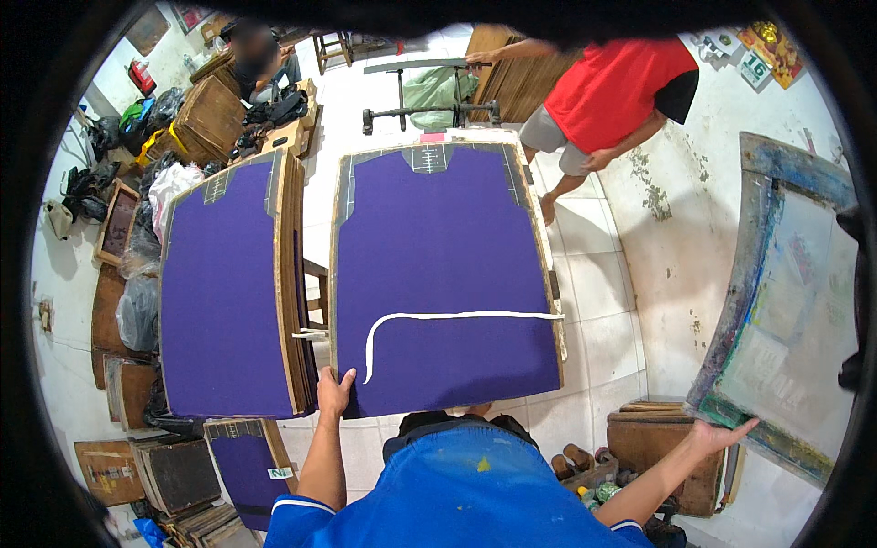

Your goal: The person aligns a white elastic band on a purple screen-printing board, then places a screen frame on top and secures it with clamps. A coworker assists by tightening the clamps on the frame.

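From my distant seat, I see the left hand (335,393) at the near-left corner of a board (333,265), thumb pressed on top and fingers tucked out of sight, which I judge a pinch on that corner. The board lies in the middle, its near edge just ahead of the blue shirt (457,493). The right hand (717,438) reaches well out to the right, against the lower bar of a big frame (747,228); near the lens's dark rim, I cannot tell whether its fingers wrap the bar or only prop it.

To handle this well, I would press the thumb down without dragging the fabric, and bear the frame evenly, since a wide frame taken near one corner would likely twist.

The purple cloth (448,247) looks matte and lies flat, cut away along the board's far edge, where dark surface with pale ruled marks shows. A thin white strip (438,315) runs in from the right edge, then bends toward the near-left corner. The frame's bars are scuffed and paint-stained, greenish at the lower corner, around a pale, cloudy sheet. Beside the board's left edge, a stack of boards (292,274) shows worn brown layers.
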`<state>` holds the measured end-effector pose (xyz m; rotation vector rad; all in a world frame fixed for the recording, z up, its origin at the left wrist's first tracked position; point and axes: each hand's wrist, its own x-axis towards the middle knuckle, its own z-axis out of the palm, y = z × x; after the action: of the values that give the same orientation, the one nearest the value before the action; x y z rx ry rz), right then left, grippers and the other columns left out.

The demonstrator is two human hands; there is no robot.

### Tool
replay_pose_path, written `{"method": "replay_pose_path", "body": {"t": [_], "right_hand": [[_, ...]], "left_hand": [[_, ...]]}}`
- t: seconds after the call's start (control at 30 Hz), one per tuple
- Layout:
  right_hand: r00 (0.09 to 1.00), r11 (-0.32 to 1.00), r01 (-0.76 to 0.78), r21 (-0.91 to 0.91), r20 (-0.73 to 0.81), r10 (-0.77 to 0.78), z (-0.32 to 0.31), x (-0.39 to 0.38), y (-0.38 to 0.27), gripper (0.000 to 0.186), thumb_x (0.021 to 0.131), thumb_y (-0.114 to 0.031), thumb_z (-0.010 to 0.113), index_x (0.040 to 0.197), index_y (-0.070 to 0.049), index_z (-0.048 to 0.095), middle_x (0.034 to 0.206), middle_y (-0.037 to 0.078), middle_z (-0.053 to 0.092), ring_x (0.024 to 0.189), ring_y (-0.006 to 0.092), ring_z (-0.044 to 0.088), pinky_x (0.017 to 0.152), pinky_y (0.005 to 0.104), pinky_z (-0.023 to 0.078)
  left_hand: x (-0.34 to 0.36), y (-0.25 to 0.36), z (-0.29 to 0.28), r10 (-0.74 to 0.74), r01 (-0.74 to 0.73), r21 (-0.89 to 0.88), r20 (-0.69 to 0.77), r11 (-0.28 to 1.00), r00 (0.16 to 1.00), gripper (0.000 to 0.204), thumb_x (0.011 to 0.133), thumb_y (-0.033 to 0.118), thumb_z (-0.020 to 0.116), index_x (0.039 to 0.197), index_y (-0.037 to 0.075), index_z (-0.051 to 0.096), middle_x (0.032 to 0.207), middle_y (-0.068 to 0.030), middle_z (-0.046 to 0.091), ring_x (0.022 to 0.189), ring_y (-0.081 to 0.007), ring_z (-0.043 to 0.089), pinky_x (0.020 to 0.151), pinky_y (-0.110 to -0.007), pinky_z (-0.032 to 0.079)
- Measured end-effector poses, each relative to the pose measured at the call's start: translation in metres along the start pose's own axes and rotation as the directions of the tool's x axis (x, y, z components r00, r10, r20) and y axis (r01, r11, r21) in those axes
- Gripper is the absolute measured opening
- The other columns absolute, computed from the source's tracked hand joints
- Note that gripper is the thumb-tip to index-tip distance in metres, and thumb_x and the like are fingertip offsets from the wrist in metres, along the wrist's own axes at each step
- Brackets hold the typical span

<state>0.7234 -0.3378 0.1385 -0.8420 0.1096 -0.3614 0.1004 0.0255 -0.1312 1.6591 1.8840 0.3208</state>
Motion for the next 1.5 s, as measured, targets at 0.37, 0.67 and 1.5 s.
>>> {"method": "replay_pose_path", "body": {"t": [0.37, 0.67, 1.5], "right_hand": [[0.989, 0.993, -0.097, -0.064, 0.106, 0.103, 0.017, -0.040, -0.032, 0.079, 0.095, -0.055, 0.072, 0.153, -0.007, 0.050, 0.158, 0.010, 0.050, 0.141, 0.0321, 0.049, 0.115, 0.0530, 0.040], [0.978, 0.984, -0.132, -0.118, 0.149, 0.149, 0.042, -0.091, -0.023, 0.082, 0.094, -0.056, 0.074, 0.155, -0.008, 0.047, 0.160, 0.009, 0.047, 0.141, 0.0316, 0.047, 0.116, 0.0525, 0.039], [0.593, 0.773, -0.152, -0.617, 0.568, 0.570, 0.073, -0.155, 0.112, 0.046, 0.094, -0.024, 0.084, 0.125, 0.005, 0.068, 0.114, 0.008, 0.073, 0.099, 0.0170, 0.067, 0.088, 0.0324, 0.054]], "left_hand": [[-0.017, 0.026, -0.038, -0.054, 0.052, 0.031, 0.062, 0.998, 0.997, 0.064, 0.089, 0.047, 0.082, 0.118, -0.006, 0.060, 0.112, -0.0344, 0.072, 0.109, -0.0502, 0.069, 0.094, -0.054, 0.054], [0.003, 0.029, -0.043, -0.059, 0.051, 0.080, 0.100, 0.995, 0.993, 0.068, 0.087, 0.051, 0.082, 0.115, -0.007, 0.063, 0.113, -0.0340, 0.071, 0.109, -0.0488, 0.069, 0.096, -0.053, 0.054], [0.021, 0.271, -0.124, 0.569, -0.426, -0.622, 0.039, 0.657, 0.821, 0.068, 0.090, 0.039, 0.083, 0.136, -0.004, 0.059, 0.122, -0.0143, 0.069, 0.113, -0.0228, 0.065, 0.100, -0.038, 0.050]]}}
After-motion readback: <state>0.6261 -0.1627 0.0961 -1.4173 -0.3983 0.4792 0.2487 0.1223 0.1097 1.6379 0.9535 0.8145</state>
